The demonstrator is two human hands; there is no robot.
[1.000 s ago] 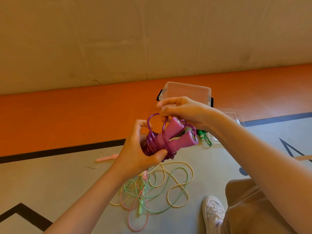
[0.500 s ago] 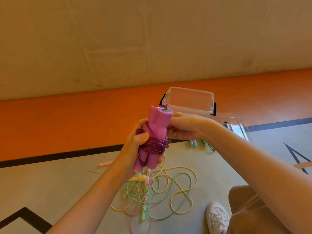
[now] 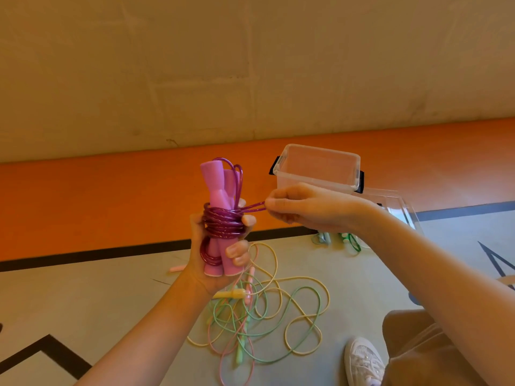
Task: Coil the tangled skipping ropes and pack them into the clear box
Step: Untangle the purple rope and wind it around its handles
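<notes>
Left hand [image 3: 220,254] wrapped around 2 pink handles [image 3: 216,190], held upright, long axis vertical, purple rope [image 3: 223,222] wound crosswise around their middle. Right hand [image 3: 303,206] just beside, to the right, grip narrow, pinching the rope's free end, pulled out sideways. Clear box [image 3: 317,169] beyond the right hand, toward the far edge of the floor [image 3: 83,302], open, apparently empty; right hand nearer to it. Likely next: tucking the end, then a short reach forward. Below, on the floor, tangled pastel ropes [image 3: 262,316], uncoiled yet.

White shoe [image 3: 362,360] — perhaps a sneaker — on grey floor [image 3: 83,296].
</notes>
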